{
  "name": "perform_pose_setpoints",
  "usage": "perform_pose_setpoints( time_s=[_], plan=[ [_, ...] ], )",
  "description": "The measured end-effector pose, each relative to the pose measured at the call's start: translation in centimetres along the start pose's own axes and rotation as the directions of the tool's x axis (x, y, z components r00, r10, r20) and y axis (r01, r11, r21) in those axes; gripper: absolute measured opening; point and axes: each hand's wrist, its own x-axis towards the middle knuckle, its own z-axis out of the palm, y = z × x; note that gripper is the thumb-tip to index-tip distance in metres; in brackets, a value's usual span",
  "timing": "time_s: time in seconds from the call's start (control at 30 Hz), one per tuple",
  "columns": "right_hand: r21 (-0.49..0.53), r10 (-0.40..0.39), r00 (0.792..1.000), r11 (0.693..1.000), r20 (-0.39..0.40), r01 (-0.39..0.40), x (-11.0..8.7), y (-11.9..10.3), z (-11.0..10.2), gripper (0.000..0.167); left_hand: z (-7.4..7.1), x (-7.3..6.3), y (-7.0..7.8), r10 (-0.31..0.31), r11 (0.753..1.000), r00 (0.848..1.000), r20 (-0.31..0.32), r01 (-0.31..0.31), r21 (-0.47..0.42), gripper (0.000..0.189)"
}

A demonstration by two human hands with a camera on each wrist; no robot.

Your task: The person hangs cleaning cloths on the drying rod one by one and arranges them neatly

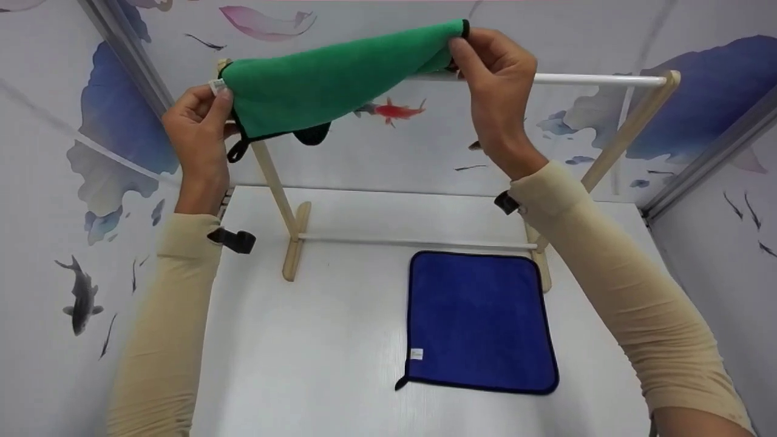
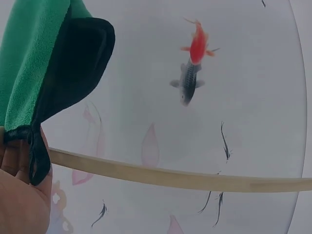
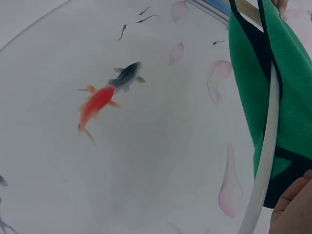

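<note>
A green towel [image 1: 315, 82] with black edging is stretched between both hands at the upper bar [image 1: 601, 79] of a wooden rack. My left hand [image 1: 200, 130] pinches its left end beside a small white tag; a black loop [image 2: 39, 161] hangs there. At the other end, my right hand [image 1: 501, 85] pinches the raised corner between thumb and fingers. In the right wrist view, the white bar [image 3: 272, 112] runs between two layers of the towel [image 3: 297, 92]. Part of the back layer droops below the front one in the left wrist view.
A blue towel [image 1: 476, 321] with black edging lies flat on the white table [image 1: 303, 352], its tag and loop at the lower left. The rack's wooden posts [image 1: 631, 133] and a low white crossbar [image 1: 394, 241] stand behind it. Walls printed with fish surround the table.
</note>
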Motion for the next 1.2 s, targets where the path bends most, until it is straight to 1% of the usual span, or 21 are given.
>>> perform_pose_setpoints(
  time_s=[0.17, 0.27, 0.33, 0.4, 0.5, 0.63, 0.67, 0.73, 0.83, 0.93, 1.1, 1.2],
  plan=[
    [-0.039, -0.004, 0.999, 0.999, 0.032, 0.005, 0.4, -0.9, -0.3, 0.015, 0.0, 0.1, 0.2, 0.007, 1.000, 1.000, 0.005, -0.008, 0.014, 0.013],
    [-0.079, -0.031, 0.996, 0.996, 0.086, 0.038, 0.2, -0.9, -0.4, 0.016, -0.1, 0.1, 0.1, 0.009, 1.000, 1.000, 0.006, -0.009, 0.014, 0.014],
    [-0.108, -0.024, 0.994, 0.994, 0.110, 0.036, -0.1, -0.6, -0.5, 0.017, -0.3, 0.0, -0.2, 0.010, 1.000, 1.000, 0.006, -0.010, 0.015, 0.013],
    [-0.136, 0.000, 0.992, 0.990, 0.124, 0.017, -0.6, -0.1, -0.8, 0.017, -0.4, -0.1, -0.6, 0.007, 1.000, 1.000, 0.008, -0.007, 0.024, 0.013],
    [-0.151, 0.117, 0.987, 0.983, 0.109, -0.100, -1.5, 0.7, -1.2, 0.017, -0.7, -0.4, -1.3, 0.001, 0.999, 1.000, 0.013, -0.001, 0.039, 0.013],
    [-0.176, 0.242, 0.964, 0.959, 0.107, -0.221, -2.7, 2.0, -1.9, 0.021, -0.9, -0.9, -2.3, -0.009, 0.997, 1.000, 0.030, 0.006, 0.075, 0.013],
    [-0.185, 0.256, 0.960, 0.955, 0.111, -0.233, -3.0, 2.3, -2.1, 0.022, -0.9, -1.0, -2.5, -0.010, 0.996, 0.999, 0.034, 0.007, 0.085, 0.013],
    [-0.195, 0.278, 0.954, 0.948, 0.117, -0.252, -3.6, 3.0, -2.5, 0.024, -1.0, -1.2, -3.0, -0.015, 0.992, 0.999, 0.043, 0.009, 0.122, 0.014],
    [-0.201, 0.301, 0.946, 0.941, 0.122, -0.273, -4.3, 3.8, -2.9, 0.025, -1.1, -1.6, -3.7, -0.003, 0.980, 0.999, 0.054, -0.007, 0.200, 0.015],
    [-0.204, 0.313, 0.941, 0.937, 0.128, -0.284, -4.9, 4.4, -3.2, 0.024, -1.3, -1.8, -4.2, 0.001, 0.967, 0.998, 0.059, -0.016, 0.255, 0.017],
    [-0.208, 0.310, 0.939, 0.938, 0.150, -0.277, -5.3, 5.1, -3.6, 0.022, -1.7, -2.1, -4.8, -0.003, 0.968, 0.997, 0.076, -0.016, 0.249, 0.019],
    [-0.215, 0.303, 0.939, 0.940, 0.165, -0.265, -5.4, 5.4, -3.8, 0.021, -1.8, -2.1, -5.0, 0.018, 0.970, 0.995, 0.094, -0.040, 0.241, 0.019]
  ],
)
